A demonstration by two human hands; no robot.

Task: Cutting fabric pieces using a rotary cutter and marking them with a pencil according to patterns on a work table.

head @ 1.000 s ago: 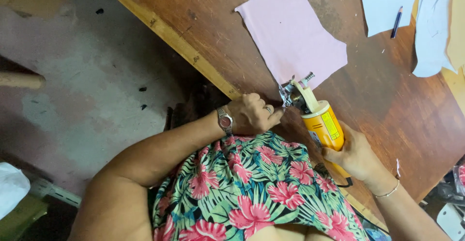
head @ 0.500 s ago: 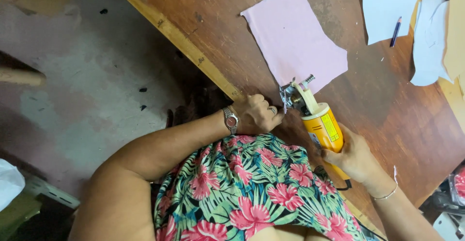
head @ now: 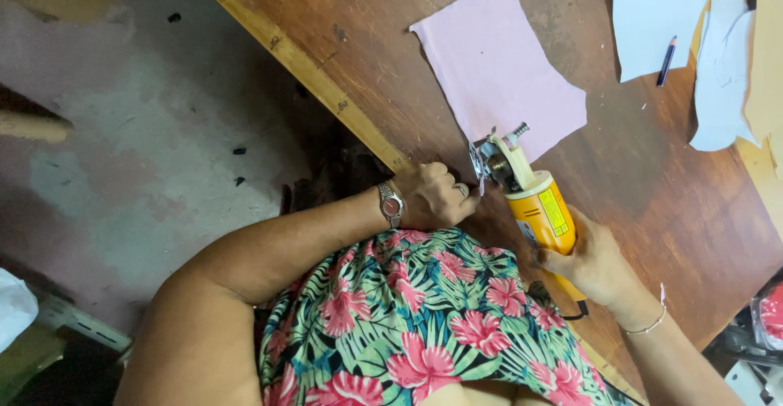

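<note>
Left hand (head: pixel 436 196), mid frame, curled in a loose fist w/ knuckles up at the table (head: pixel 652 202) edge, fingertips at the cutter (head: pixel 526 190) head; holds nothing I can see. Right hand (head: pixel 591 261), lower right, wrapped round the orange cutter body, yellow label facing up. Blade partly hidden by guard. Pink cloth (head: pixel 497 68) lies flat just above the cutter, touching its head. Pencil (head: pixel 666 60) upper right on white paper (head: pixel 648 11).
</note>
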